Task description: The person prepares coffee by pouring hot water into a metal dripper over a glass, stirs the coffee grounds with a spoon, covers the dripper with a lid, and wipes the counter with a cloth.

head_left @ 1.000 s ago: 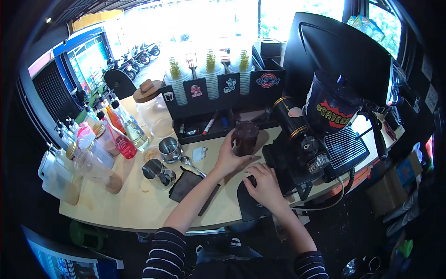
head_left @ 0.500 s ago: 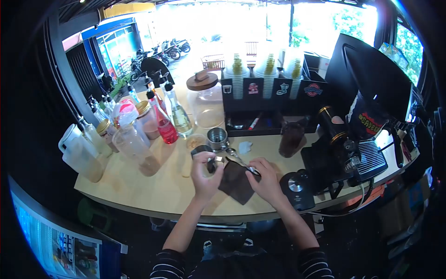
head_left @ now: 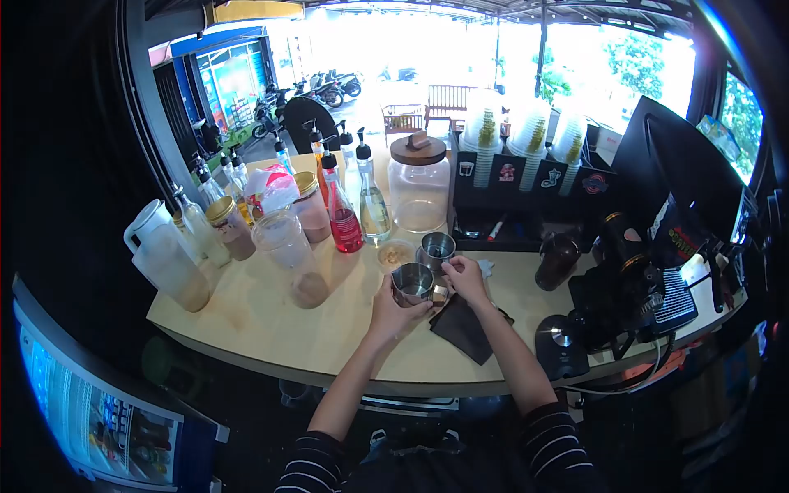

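My left hand [head_left: 389,314] is wrapped round a metal pitcher [head_left: 412,281], which is upright with its open top facing me. My right hand [head_left: 468,282] is closed in a pinch beside a second metal cup [head_left: 436,246], just behind the pitcher; what its fingertips hold is too small to make out. A dark folded cloth [head_left: 470,330] lies on the counter below my right hand. To the left of the cups is a small round container [head_left: 397,255] with light brown contents.
Syrup bottles [head_left: 346,226], a tall clear container [head_left: 292,255] and a white jug [head_left: 168,255] are at left. Behind stands a wood-lidded jar [head_left: 420,189]. At right are a cup organizer [head_left: 526,185], a dark tumbler [head_left: 558,261] and a coffee machine [head_left: 625,271].
My left hand has left the dark tumbler, moved left and taken hold of the metal pitcher, which now stands upright. My right hand has moved to the second cup. The view has turned right-to-left.
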Demonstrator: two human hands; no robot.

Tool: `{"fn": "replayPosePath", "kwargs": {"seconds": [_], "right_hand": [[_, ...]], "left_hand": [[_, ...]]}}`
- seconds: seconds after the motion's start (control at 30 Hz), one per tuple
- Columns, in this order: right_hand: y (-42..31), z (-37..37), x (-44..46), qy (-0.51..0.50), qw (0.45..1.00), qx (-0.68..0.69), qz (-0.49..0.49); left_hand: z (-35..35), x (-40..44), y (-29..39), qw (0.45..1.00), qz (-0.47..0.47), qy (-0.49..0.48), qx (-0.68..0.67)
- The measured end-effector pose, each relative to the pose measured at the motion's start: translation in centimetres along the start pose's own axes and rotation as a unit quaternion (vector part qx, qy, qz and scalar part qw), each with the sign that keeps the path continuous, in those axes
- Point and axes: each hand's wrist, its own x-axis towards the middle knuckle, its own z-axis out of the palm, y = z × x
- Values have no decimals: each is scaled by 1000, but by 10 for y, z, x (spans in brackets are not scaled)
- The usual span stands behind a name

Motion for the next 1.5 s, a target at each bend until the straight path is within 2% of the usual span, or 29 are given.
{"fn": "replayPosePath", "kwargs": {"seconds": [0.23, 0.3, 0.43, 0.47, 0.53, 0.67, 0.77, 1.0, 1.07, 1.1, 1.13, 1.17, 1.2, 1.23, 1.33, 1.43, 1.5], "right_hand": [[-17, -14, -4, -15, 995, 103, 4], [-38, -24, -9, -57, 984, 171, -1], [-87, -41, -29, -147, 965, 214, -28], [-95, -43, -35, -147, 965, 214, -25], [-106, -45, -44, -227, 957, 172, -49], [-104, -33, -59, -253, 953, 162, -45], [-88, -28, -55, -254, 954, 155, -37], [-98, -35, -41, -253, 962, 104, -7], [-86, -39, -24, -185, 981, 60, -12], [-71, -35, -15, -184, 981, 61, -11], [-58, -30, -6, -98, 985, -113, -84], [-45, -28, 0, -6, 947, -282, -154], [-47, -24, 1, -24, 933, -347, -95], [-39, -20, 5, -22, 933, -347, -96], [-21, 1, 16, -42, 883, -464, -62], [-24, 12, 21, -18, 891, -453, -20], [-21, 13, 23, -14, 900, -436, -21]], "left_hand": [[-6, -4, -19, 999, -12, 1, -30], [-4, -5, -19, 999, -14, 4, -48], [-7, -7, -1, 997, -41, -2, -58], [-7, -7, 3, 997, -43, -3, -59], [-7, -6, 8, 997, -43, -2, -66], [1, -6, -12, 990, -63, -7, -129], [0, -6, -9, 986, -63, -7, -156], [1, -5, -19, 991, -50, -3, -122], [1, -4, -18, 991, -37, -3, -132], [-2, -5, -6, 992, -49, -2, -116], [-4, -6, 3, 993, -60, -2, -101], [-4, -7, 5, 993, -60, -4, -101], [-5, -7, 7, 995, -55, -2, -86], [-6, -6, 7, 996, -50, 1, -71], [-5, -5, -4, 998, -38, 4, -57], [-5, -4, -8, 1000, 2, 25, 16], [-7, -7, -6, 1000, -14, 6, 17]]}}
